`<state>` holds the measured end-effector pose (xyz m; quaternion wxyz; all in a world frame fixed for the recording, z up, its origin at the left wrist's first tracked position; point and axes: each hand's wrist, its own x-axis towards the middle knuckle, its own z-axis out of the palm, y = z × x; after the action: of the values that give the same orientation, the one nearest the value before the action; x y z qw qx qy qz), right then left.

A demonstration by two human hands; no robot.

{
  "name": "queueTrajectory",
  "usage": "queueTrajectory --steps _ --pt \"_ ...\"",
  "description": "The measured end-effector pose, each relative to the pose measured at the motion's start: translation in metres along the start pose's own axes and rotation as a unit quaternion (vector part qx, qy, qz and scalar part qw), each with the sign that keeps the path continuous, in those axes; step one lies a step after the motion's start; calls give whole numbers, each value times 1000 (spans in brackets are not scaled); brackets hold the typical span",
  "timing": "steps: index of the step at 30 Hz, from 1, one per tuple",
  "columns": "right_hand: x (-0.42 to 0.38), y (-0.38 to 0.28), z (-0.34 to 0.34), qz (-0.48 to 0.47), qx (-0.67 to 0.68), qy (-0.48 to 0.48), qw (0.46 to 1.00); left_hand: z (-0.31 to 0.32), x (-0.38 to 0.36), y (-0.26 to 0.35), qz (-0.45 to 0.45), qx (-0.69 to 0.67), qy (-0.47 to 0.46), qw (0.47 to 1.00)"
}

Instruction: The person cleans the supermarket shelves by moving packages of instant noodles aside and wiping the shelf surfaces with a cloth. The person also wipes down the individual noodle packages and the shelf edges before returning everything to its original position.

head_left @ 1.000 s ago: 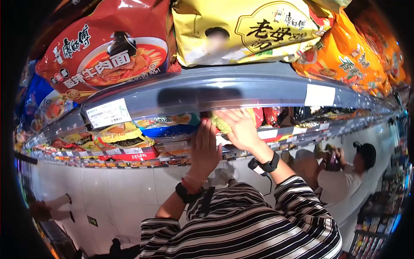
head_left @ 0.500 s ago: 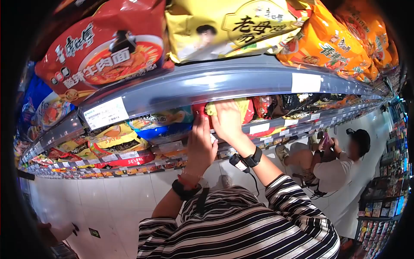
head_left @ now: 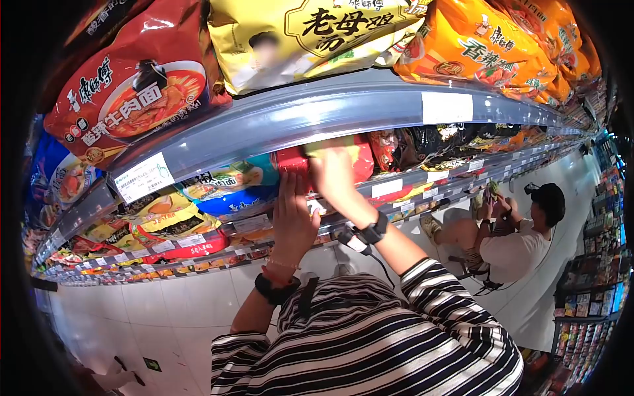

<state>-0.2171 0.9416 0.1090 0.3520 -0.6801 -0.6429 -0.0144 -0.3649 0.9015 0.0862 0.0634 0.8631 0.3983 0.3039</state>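
A red noodle packet (head_left: 292,160) with a yellow-green part lies on the shelf below the top ledge, in front of both my hands. My left hand (head_left: 294,212) is open, its fingers stretched up together against the packet's lower front. My right hand (head_left: 335,177) reaches over the packet's yellow-green area, back of the hand up. Motion smears its fingers, and the ledge is close above them. Left of the packet sits a blue and teal noodle packet (head_left: 231,188). Dark noodle packets (head_left: 432,142) line the shelf on the right.
Above runs the grey top ledge (head_left: 264,135), carrying large red (head_left: 132,86), yellow (head_left: 310,39) and orange (head_left: 482,49) noodle bags. A seated person (head_left: 518,244) in a white shirt and dark cap is at the right. Shelving with goods (head_left: 584,330) stands at the far right.
The shelf has shifted left and slightly up in view. My right hand has turned and blurred over the packet; my left stays at its front. The seated person's hands have shifted.
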Motion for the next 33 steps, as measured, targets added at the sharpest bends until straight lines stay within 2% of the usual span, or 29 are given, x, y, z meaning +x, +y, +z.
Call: queueTrajectory --steps 2,5,6,8,9,12,15,18,19,20,21,22,24,25,28,29,32,33 --pt "0 -14 4 -86 130 -8 988 4 -2 -4 17 -8 7 1000" --pt "-2 -23 10 -136 163 71 975 15 -9 -10 4 8 11 1000" --pt "-4 -21 6 -144 156 58 976 13 -9 -9 2 9 5 1000" --pt "-10 -7 -11 -158 139 32 977 5 -5 -4 2 10 -9 1000" --pt "-10 8 -13 -171 74 35 982 2 -3 -3 9 10 -8 1000" --pt "-13 32 -27 -88 -117 13 989 -2 0 -3 20 7 -3 1000" --pt "-5 31 -29 -29 -154 -22 987 -3 1 -3 13 3 -7 1000" --pt "6 8 -15 7 -126 -44 991 -4 1 -1 9 3 -11 1000" --pt "9 9 1 -84 -149 -11 985 -4 1 -2 15 7 -9 1000" --pt "9 7 24 -92 55 -4 994 -3 0 -2 21 11 -7 1000" --pt "12 -7 34 -96 257 2 962 2 -3 -5 20 12 4 1000" --pt "13 -14 37 -95 447 10 889 6 -5 -6 20 13 14 1000" --pt "14 -9 29 -190 260 55 945 14 -9 -9 20 16 18 1000" --pt "16 -11 17 -233 161 75 956 8 -6 -6 21 19 11 1000" --pt "10 18 0 -176 -44 -25 983 -4 0 1 5 29 -12 1000" --pt "7 23 -11 -141 -72 6 987 -5 2 3 -4 32 -17 999" --pt "8 36 -35 9 -162 -134 978 -5 0 1 4 33 -16 999" --pt "6 39 -33 0 -162 -105 981 -5 1 1 2 31 -17 999"
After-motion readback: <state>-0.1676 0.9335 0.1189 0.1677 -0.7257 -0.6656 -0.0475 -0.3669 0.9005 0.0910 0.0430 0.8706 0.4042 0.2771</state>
